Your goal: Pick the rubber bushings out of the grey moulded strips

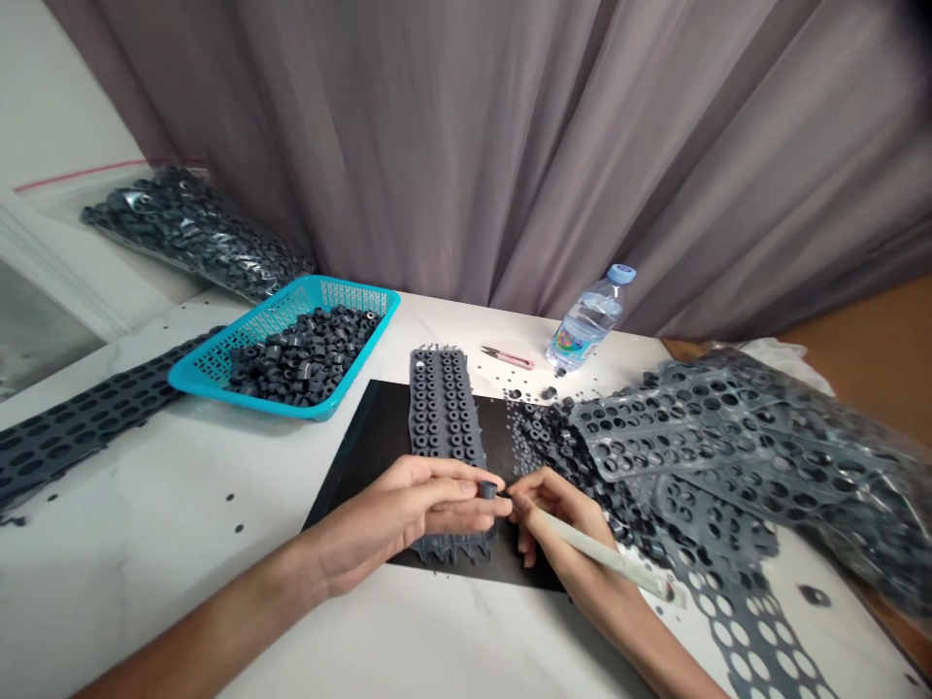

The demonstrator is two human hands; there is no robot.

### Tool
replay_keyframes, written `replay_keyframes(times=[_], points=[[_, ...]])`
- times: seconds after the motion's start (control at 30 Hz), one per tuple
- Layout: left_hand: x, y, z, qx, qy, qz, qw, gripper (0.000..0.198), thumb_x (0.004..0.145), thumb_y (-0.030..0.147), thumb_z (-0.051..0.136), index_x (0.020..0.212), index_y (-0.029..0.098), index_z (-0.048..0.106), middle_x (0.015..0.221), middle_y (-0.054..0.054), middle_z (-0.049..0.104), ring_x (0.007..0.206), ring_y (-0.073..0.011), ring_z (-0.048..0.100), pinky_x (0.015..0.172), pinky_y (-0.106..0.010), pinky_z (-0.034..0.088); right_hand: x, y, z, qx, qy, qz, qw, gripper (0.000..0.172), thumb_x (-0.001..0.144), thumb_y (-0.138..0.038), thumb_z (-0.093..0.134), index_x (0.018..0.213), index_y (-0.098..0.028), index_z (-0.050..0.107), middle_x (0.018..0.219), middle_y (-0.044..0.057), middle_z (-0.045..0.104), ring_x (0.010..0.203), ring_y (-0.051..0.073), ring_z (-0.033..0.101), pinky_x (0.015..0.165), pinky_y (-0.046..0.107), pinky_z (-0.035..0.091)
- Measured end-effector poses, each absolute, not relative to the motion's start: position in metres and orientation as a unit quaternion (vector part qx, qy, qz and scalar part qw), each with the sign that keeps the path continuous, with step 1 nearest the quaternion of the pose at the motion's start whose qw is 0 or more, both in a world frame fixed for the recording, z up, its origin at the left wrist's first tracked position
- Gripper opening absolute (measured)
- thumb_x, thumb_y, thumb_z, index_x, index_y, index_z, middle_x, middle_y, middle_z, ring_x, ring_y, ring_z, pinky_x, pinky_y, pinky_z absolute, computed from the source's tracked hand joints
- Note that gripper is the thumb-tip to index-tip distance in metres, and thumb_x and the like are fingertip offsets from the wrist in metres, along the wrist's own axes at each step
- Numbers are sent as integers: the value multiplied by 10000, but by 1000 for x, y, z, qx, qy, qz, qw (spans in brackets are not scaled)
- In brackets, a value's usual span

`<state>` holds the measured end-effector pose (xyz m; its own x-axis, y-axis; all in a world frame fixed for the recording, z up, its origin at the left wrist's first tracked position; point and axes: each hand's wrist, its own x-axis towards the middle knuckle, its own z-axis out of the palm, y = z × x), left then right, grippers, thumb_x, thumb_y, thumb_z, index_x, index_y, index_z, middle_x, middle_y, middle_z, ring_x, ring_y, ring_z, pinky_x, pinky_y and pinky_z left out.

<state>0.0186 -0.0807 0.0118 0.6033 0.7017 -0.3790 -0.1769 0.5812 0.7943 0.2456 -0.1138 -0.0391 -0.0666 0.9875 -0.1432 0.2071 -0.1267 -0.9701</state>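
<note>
My left hand (429, 500) pinches a small dark grey rubber cup-shaped piece (488, 490) between its fingertips. In my right hand (560, 519) is a pale, pen-like tool (612, 558), gripped much as one holds a pen. Its dark tip meets the rubber piece or lies very close to it; the fingers partly hide the spot. Both hands are above a black mat (356, 437). Beneath my left hand lies a grey moulded rubber sheet (444, 398) with rows of round pieces standing on it, its lower part mostly covered by the hand.
A blue basket (291, 403) of loose rubber pieces stands left, with a filled clear bag (189, 233) behind. Punched sheets (655, 417) and loose pieces (560, 442) crowd the right. A water bottle (589, 320) and pink-handled snips (510, 358) are at the back.
</note>
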Motion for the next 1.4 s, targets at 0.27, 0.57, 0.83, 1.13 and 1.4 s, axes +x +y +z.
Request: replay_keyframes(times=[0.27, 0.57, 0.83, 1.13, 1.4], points=[[19, -81, 10, 399, 358, 270, 800, 321, 969, 323, 705, 1208, 118, 765, 1291, -164, 742, 1284, -283, 667, 1087, -318, 542, 247, -122, -42, -556, -595, 410, 411, 259, 1054, -437, 542, 1040, -211, 668, 692, -14, 614, 590, 136, 586, 560, 253, 443], [26, -86, 0, 442, 367, 253, 778, 443, 939, 389, 749, 1272, 96, 725, 1241, -185, 759, 1196, -317, 718, 1063, -413, 574, 243, -123, -18, -469, -708, 269, 453, 160, 1051, -246, 564, 993, -216, 709, 911, 45, 671, 817, 171, 638, 734, 293, 485], [30, -88, -4, 463, 328, 246, 786, 430, 967, 408, 708, 1259, 96, 746, 1218, -166, 769, 1178, -319, 723, 1087, -438, 558, 244, -121, -13, -481, -709, 317, 407, 110, 989, -318, 685, 939, -226, 721, 891, 47, 661, 797, 186, 631, 729, 307, 489], [35, -88, -3, 468, 384, 271, 748, 348, 910, 357, 770, 1154, 110, 743, 1103, -145, 800, 1031, -261, 765, 842, -296, 619, 244, -123, -16, -497, -699, 354, 373, 187, 1058, -351, 553, 962, -219, 644, 894, 31, 589, 818, 172, 587, 756, 293, 444], [39, -88, -6, 461, 404, 292, 734, 343, 895, 372, 784, 1095, 95, 764, 1017, -155, 813, 1000, -248, 766, 816, -283, 602, 241, -124, -19, -514, -674, 370, 381, 286, 1088, -368, 482, 889, -210, 613, 866, 30, 561, 802, 171, 557, 758, 303, 429]])
